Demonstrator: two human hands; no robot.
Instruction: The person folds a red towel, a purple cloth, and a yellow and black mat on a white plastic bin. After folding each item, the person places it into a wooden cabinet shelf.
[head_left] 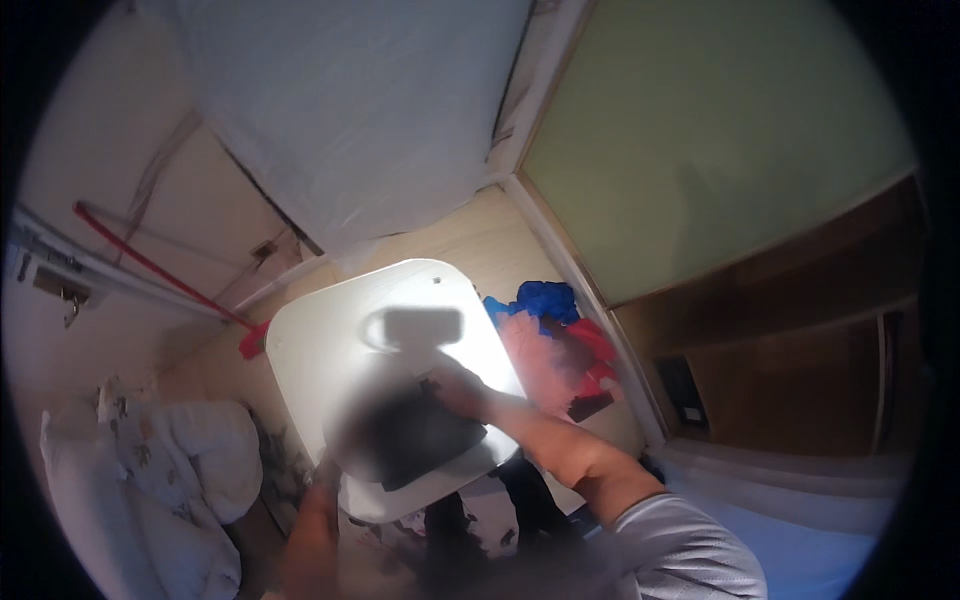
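A dark grey piece that looks like folded cloth [425,447] lies on the near part of a white table [330,330] with rounded corners. My right hand [460,390] reaches in from the right and grips the cloth's far right corner, its fingers curled and partly in shadow. At the table's near left edge is my left hand [326,472], close to the cloth's left side. It is dark and blurred, so its fingers do not show. A shadow falls across the tabletop and blends with the cloth's left part.
Red, pink and blue cloths [550,345] are heaped right of the table. A red-handled broom [165,265] leans at the left. White bedding or fabric [190,470] is piled at lower left. A wood-and-green cabinet [760,370] stands right. My legs [530,500] are under the near edge.
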